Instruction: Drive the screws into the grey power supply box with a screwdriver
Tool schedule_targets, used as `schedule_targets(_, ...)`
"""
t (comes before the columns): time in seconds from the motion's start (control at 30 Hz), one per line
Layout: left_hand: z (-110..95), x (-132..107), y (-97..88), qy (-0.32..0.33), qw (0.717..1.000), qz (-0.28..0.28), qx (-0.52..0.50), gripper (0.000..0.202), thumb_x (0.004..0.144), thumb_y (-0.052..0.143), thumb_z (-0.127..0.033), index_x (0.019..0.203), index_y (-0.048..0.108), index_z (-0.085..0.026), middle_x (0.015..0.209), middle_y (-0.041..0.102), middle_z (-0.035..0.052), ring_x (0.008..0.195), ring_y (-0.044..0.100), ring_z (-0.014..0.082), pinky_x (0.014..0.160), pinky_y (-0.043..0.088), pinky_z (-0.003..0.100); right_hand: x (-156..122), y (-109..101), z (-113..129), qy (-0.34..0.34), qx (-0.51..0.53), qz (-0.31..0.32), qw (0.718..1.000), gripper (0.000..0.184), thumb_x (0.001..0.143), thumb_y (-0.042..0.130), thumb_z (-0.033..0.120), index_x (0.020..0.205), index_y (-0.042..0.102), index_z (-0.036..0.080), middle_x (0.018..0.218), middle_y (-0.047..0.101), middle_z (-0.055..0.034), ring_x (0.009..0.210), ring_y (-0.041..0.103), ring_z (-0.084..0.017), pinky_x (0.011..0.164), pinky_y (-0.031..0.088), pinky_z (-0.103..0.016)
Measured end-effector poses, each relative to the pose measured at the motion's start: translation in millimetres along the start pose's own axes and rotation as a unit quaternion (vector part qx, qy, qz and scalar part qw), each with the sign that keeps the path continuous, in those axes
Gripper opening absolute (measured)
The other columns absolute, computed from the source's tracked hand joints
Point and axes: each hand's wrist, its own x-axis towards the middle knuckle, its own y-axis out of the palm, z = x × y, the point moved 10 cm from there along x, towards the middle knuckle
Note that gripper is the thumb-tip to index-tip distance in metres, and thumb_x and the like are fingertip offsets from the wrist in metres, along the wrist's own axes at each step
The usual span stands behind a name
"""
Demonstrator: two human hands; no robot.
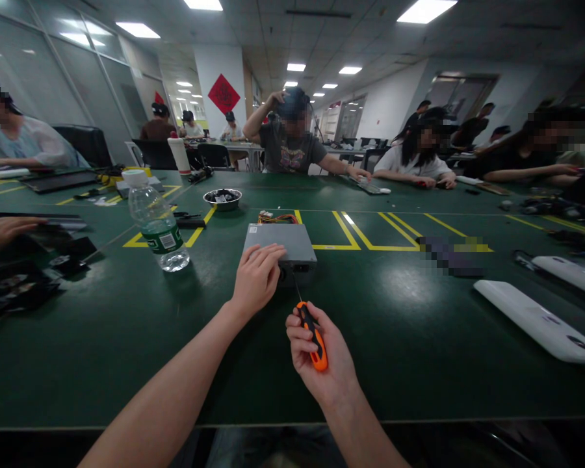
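Observation:
A grey metal box [292, 242], a power supply with coloured wires at its far end, lies on the green table [394, 325] in front of me. My left hand [256, 278] rests flat on its near left corner, fingers spread over the top. My right hand [316, 354] is closed round an orange-and-black screwdriver [314, 335]. Its thin shaft points up at the near face of the box.
A plastic water bottle [156, 221] stands to the left, a small metal bowl [222, 198] behind it. White elongated covers [536, 320] lie at the right. Dark parts and another person's hand [2, 232] are at the left edge. Several people sit around the far side.

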Motion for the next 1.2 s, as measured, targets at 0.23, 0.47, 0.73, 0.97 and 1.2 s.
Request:
schedule_targets(0.23, 1.0, -0.3, 0.0, -0.007, 1.0, 0.0, -0.002, 0.029, 0.086, 0.037, -0.012, 0.107, 0.054, -0.021, 0.113, 0.062, 0.0024, 0.11, 0.053, 0.0138, 0.101, 0.031, 0.036, -0.5, 2.5, 1.3, -0.011, -0.008, -0.011, 1.0, 0.022, 0.089, 0.038, 0.025, 0.079, 0.049, 0.009, 0.063, 0.043, 0.0013, 0.041, 0.038, 0.0, 0.032, 0.032, -0.007)
schedule_targets(0.47, 3.2, -1.1, 2.8, -0.013, 1.0, 0.007, -0.009, 0.027, 0.086, 0.039, -0.013, 0.106, 0.055, -0.022, 0.111, 0.063, 0.001, 0.108, 0.054, 0.0136, 0.101, 0.03, 0.036, 3.6, -5.6, 4.9, -0.031, -0.038, -0.038, 0.998, 0.021, 0.088, 0.04, 0.024, 0.078, 0.05, 0.009, 0.063, 0.046, 0.0009, 0.042, 0.037, -0.001, 0.031, 0.03, -0.008)
schedule_targets(0.73, 2.4, -1.4, 3.1, -0.013, 1.0, 0.007, -0.007, 0.027, 0.085, 0.038, -0.013, 0.104, 0.055, -0.022, 0.11, 0.063, 0.0008, 0.107, 0.054, 0.0133, 0.1, 0.031, 0.036, 0.2, -9.2, 9.6, -0.073, -0.07, -0.087, 0.991, 0.013, 0.087, 0.043, 0.015, 0.078, 0.052, 0.01, 0.065, 0.049, -0.0003, 0.045, 0.04, -0.002, 0.034, 0.032, -0.009)
schedule_targets(0.97, 0.1, -1.3, 6.0, -0.003, 1.0, 0.014, 0.027, 0.033, 0.085, 0.039, -0.014, 0.114, 0.052, -0.022, 0.123, 0.056, 0.0027, 0.117, 0.046, 0.0163, 0.101, 0.029, 0.037, -2.0, -6.1, -2.5, -0.031, -0.08, -0.071, 0.994, 0.026, 0.09, 0.041, 0.028, 0.099, 0.055, 0.008, 0.065, 0.05, -0.0009, 0.049, 0.045, -0.003, 0.039, 0.04, -0.01)
schedule_targets(1.2, 0.1, -2.6, 11.2, -0.006, 0.999, 0.03, 0.039, 0.032, 0.086, 0.039, -0.016, 0.113, 0.053, -0.023, 0.121, 0.057, 0.001, 0.115, 0.048, 0.0163, 0.1, 0.028, 0.038, -4.6, -0.3, -5.2, -0.025, -0.03, -0.067, 0.997, 0.018, 0.089, 0.039, 0.023, 0.085, 0.051, 0.01, 0.067, 0.047, -0.0004, 0.041, 0.036, -0.001, 0.029, 0.026, -0.007)
